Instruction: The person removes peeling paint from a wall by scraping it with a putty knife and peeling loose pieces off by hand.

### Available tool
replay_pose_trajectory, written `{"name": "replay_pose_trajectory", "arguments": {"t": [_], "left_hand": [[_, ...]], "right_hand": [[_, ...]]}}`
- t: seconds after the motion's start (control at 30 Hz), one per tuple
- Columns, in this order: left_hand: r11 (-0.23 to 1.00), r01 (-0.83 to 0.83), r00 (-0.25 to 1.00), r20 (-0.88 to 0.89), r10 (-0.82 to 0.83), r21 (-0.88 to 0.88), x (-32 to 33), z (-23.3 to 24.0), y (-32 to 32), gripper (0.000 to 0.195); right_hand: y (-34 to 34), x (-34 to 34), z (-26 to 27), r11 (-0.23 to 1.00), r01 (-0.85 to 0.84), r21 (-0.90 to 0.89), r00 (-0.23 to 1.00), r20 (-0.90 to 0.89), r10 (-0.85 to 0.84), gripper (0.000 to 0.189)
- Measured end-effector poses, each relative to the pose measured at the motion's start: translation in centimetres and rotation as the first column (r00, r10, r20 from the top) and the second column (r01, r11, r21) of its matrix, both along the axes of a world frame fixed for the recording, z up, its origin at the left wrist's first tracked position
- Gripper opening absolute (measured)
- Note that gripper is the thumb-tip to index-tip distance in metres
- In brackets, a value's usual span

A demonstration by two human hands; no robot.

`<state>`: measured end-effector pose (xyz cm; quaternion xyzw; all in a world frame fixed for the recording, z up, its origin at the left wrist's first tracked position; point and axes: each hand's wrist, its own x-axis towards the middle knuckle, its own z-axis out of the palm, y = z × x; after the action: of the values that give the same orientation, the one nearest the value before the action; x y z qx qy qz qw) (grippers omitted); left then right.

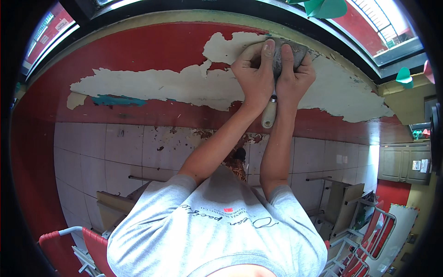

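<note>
Both hands grip a wide putty knife against the red painted wall, just under the window ledge. My left hand point(256, 71) holds the left side of its metal blade point(279, 62), thumb laid flat on the face. On the other side, my right hand point(294, 74) has its thumb on the blade and its fingers curled around the right edge. The pale handle point(269, 114) points down between my wrists, with neither hand on it. Around the blade lies a large bare patch point(166, 86) of off-white wall with ragged paint edges.
Paint flakes point(204, 134) lie on the tiled floor point(124, 138) below. A black window frame point(173, 7) runs above the wall. Wooden desks point(346, 204) and red-and-white metal chairs point(377, 225) stand behind on the right. Another red chair point(93, 246) is behind on the left.
</note>
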<state>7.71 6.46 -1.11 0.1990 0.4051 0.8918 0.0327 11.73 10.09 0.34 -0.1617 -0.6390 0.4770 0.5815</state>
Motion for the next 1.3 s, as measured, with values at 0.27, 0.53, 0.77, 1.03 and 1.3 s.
{"name": "replay_pose_trajectory", "arguments": {"t": [0.27, 0.53, 0.77, 1.03, 1.3], "left_hand": [[0.983, -0.142, 0.988, -0.084, 0.133, -0.118, 0.3, 1.9, 0.8, 0.024], [0.999, 0.038, 0.999, -0.021, -0.039, -0.026, 1.0, -2.7, -4.6, 0.032], [0.979, 0.175, 0.984, -0.011, -0.177, -0.109, -2.4, -2.9, -4.2, 0.023], [0.995, 0.045, 0.999, 0.007, -0.044, -0.087, -3.5, -2.1, -3.8, 0.024], [0.987, 0.014, 0.999, -0.027, -0.018, -0.162, -5.1, 1.5, -6.2, 0.024]], "right_hand": [[1.9, -0.3, 4.9, 0.838, 0.380, 0.392, 0.913, -0.016, -0.407, 0.026], [-3.4, 1.9, -0.2, 0.980, -0.021, 0.197, 0.990, 0.141, -0.007, 0.019], [-2.8, -1.6, -2.1, 1.000, 0.011, 0.010, 0.990, 0.142, -0.012, 0.020], [-3.6, -3.5, -1.6, 0.994, 0.071, 0.088, 0.987, 0.137, -0.082, 0.021], [-5.5, -4.9, 0.5, 0.998, -0.033, 0.051, 0.999, -0.009, 0.034, 0.018]]}}
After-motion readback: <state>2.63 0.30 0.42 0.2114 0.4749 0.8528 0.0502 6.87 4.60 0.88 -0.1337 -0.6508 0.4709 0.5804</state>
